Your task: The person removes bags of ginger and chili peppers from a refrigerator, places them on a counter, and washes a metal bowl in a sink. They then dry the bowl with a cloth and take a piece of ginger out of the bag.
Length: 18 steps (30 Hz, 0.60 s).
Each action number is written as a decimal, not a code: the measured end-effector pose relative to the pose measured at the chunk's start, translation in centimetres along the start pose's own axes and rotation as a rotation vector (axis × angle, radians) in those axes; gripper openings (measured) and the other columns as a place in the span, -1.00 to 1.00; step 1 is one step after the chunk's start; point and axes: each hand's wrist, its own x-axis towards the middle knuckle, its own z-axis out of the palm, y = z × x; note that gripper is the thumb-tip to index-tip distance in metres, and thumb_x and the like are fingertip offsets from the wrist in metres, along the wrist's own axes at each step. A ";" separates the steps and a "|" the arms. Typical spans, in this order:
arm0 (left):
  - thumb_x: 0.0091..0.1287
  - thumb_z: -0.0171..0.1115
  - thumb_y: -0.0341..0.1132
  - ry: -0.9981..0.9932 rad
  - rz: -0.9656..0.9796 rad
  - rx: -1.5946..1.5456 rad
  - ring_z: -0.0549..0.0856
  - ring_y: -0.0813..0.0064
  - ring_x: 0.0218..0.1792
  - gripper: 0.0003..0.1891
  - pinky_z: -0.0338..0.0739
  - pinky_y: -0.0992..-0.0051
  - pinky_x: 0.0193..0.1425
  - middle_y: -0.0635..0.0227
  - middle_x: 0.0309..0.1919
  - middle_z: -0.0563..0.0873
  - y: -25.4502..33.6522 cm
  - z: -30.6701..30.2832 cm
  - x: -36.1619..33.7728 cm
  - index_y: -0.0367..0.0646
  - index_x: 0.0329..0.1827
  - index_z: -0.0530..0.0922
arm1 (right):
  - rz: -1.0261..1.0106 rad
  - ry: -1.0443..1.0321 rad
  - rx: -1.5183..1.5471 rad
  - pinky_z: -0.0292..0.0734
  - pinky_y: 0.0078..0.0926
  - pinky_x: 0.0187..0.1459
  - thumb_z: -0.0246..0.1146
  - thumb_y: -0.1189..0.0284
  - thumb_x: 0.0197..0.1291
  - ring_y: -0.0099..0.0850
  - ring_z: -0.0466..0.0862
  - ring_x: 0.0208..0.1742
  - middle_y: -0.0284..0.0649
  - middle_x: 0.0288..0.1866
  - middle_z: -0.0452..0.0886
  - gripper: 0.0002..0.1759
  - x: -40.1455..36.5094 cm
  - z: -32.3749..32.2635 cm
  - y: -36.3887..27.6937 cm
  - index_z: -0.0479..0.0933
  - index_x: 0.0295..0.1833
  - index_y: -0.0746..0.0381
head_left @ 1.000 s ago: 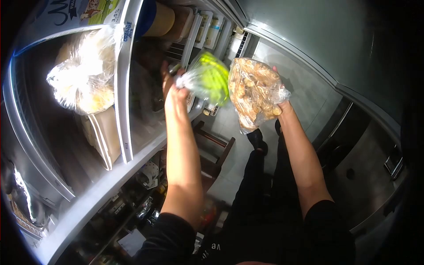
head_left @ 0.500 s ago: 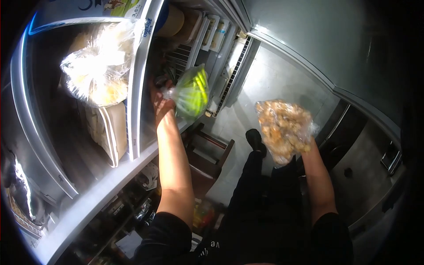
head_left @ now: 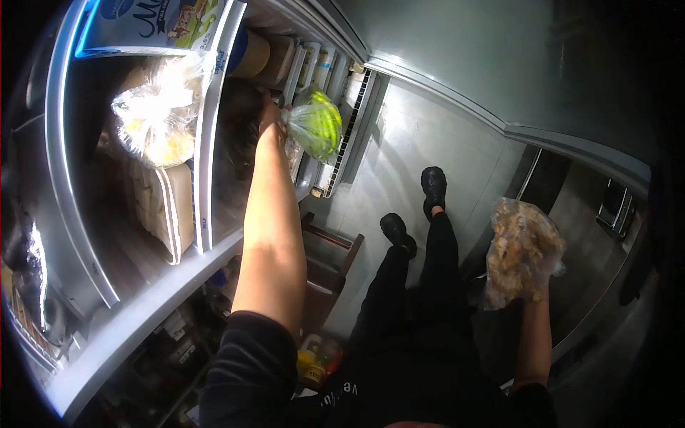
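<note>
- Head view, upper centre: the left hand (head_left: 271, 120) has its grip clamped on a green-filled bag (head_left: 320, 127), near a white shelf edge (head_left: 205, 178).
- Right: the right hand (head_left: 539, 291), fingers hidden, holds a brown-filled bag (head_left: 522, 246).
- Centre: pale floor (head_left: 449, 132) stretches between.

A long, pale grey metal shelf strip (head_left: 207, 146) bears blue capitals reading "ORANGE" near its upper end; the small mark lower down is too fine to read. Left of that end, a blue-grey printed carton (head_left: 135, 27) shows "M", "FULL" and "3.5%". Right of and below the strip, a black fabric shirt (head_left: 421, 392) shows white letters, "ve" legible.
</note>
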 end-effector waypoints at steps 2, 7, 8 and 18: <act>0.22 0.14 0.32 0.101 -0.003 -0.059 0.59 0.42 -0.57 -0.28 0.59 0.37 -0.55 0.28 -0.31 0.66 -0.8 -0.7 -2.0 -0.08 0.21 0.43 | -0.026 0.020 0.005 0.54 -0.30 0.16 0.02 0.21 0.38 -0.24 0.56 0.12 -0.10 0.18 0.48 -0.51 -1.3 -0.6 -0.5 0.34 0.27 0.31; -0.08 0.39 0.37 0.078 -0.068 0.129 0.61 0.51 -0.62 -0.15 0.52 0.43 -0.59 0.31 -0.55 0.67 -2.4 -2.3 -4.0 -0.17 0.08 0.53 | -0.070 0.077 0.015 0.53 -0.31 0.17 0.01 0.23 0.39 -0.25 0.54 0.14 -0.10 0.20 0.47 -0.51 -4.6 -1.0 -0.8 0.32 0.28 0.32; -0.06 0.45 0.28 0.010 -0.051 0.173 0.62 0.48 -0.59 -0.19 0.55 0.39 -0.55 0.27 -0.50 0.68 -2.5 -2.7 -4.2 -0.15 0.11 0.51 | -0.084 0.092 0.011 0.53 -0.32 0.17 0.01 0.23 0.39 -0.25 0.54 0.14 -0.10 0.21 0.46 -0.52 -5.6 -1.1 -1.2 0.32 0.28 0.32; 0.02 0.55 -0.21 -0.078 0.046 0.030 0.64 0.40 -0.19 -0.45 0.58 0.32 -0.17 0.28 -0.13 0.65 -4.2 -3.2 -4.0 -0.13 0.08 0.56 | -0.432 0.273 -0.342 0.51 -0.34 0.19 -0.02 0.27 0.40 -0.27 0.51 0.18 -0.09 0.25 0.42 -0.52 -18.2 -0.5 -10.1 0.29 0.31 0.32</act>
